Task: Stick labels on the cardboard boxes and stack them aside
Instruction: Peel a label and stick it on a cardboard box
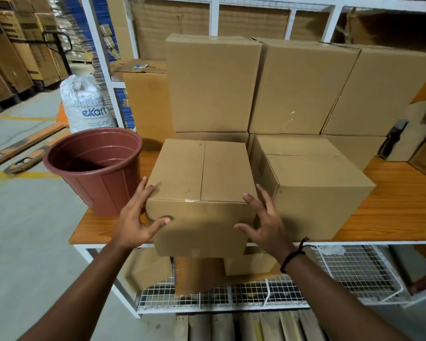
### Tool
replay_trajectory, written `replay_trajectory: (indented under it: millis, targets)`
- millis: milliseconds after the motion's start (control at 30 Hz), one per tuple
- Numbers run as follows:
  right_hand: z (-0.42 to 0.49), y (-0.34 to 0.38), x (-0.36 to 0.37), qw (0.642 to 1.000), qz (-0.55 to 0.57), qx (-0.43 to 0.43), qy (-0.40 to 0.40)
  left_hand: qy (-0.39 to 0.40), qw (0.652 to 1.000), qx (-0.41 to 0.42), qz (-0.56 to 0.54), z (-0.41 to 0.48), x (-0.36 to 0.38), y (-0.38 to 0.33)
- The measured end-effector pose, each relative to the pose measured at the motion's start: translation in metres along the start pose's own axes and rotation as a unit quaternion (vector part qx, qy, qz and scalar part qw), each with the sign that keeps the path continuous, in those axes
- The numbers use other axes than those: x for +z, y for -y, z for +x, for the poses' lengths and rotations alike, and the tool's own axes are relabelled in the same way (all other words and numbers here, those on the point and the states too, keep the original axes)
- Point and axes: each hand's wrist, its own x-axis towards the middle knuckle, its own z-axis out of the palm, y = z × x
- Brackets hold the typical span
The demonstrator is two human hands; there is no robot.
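Warehouse floor lies open on the left, grey and wide, and I judge this is the free room for carrying something away. To the right stands the table, its wooden top mostly filled. At its back a stack of big boxes makes a wall, so nothing can be pushed farther in. A red bucket stands at the left corner of the table, near the box in front; a second box is just beside it on the right. So the box is closed in on three sides and only the front is free. It seems to hang a little over the front edge, probably to be easy to take. I see no label on its top or front. The left hand lies on its left front corner, thumb on the front face, fingers straight along the side. The right hand is spread at the right front corner, not closed; whether it touches, I cannot tell.
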Motion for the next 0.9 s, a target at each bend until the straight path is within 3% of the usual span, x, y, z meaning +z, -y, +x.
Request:
replay_trajectory:
  millis: [233,533,633,767,900]
  targets:
    - [0.016,0.011,0.001,0.997,0.01,0.081,0.016,-0.027,0.999,-0.017,0.005,0.011,0.004,-0.01]
    - [0.092,0.051,-0.076,0.985,0.064,0.138,0.086,-0.049,0.997,-0.029,0.051,0.07,-0.037,-0.06]
    - [0.113,0.053,-0.087,0.978,0.078,0.163,0.106,-0.025,0.998,-0.031,0.058,0.083,-0.038,-0.063]
    - [0.125,0.047,-0.086,0.974,0.101,0.175,0.105,-0.005,0.999,-0.015,-0.04,0.068,-0.037,-0.049]
    - [0.128,0.046,-0.081,0.977,0.084,0.17,0.096,0.035,0.999,0.024,-0.013,0.043,-0.025,-0.035]
